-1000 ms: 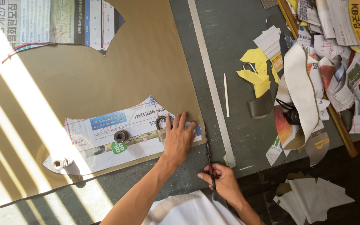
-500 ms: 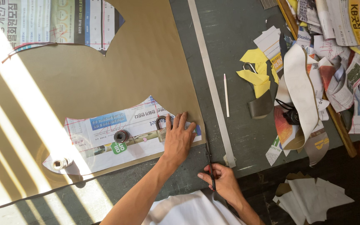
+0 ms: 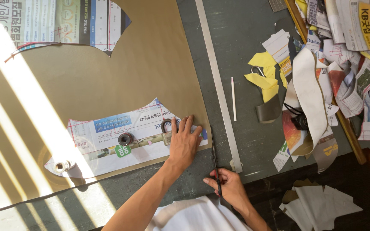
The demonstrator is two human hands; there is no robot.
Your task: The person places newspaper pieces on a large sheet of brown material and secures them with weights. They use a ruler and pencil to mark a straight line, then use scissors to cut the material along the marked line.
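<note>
Left hand (image 3: 185, 143) laid flat and open on a newspaper pattern (image 3: 120, 137) over brown paper (image 3: 108, 81), scissors (image 3: 215, 164) gripped in the right hand (image 3: 228, 188) at the paper's edge, metal ruler (image 3: 217, 81) just beside.

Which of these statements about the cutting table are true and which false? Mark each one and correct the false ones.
1. The left hand presses flat on a newspaper pattern piece. True.
2. The right hand holds a pencil. False: it holds scissors at the edge of the brown paper.
3. A long metal ruler lies right of the brown paper. True.
4. The padlock lies on the scrap pile. False: it lies on the pattern piece, by the left hand.
</note>
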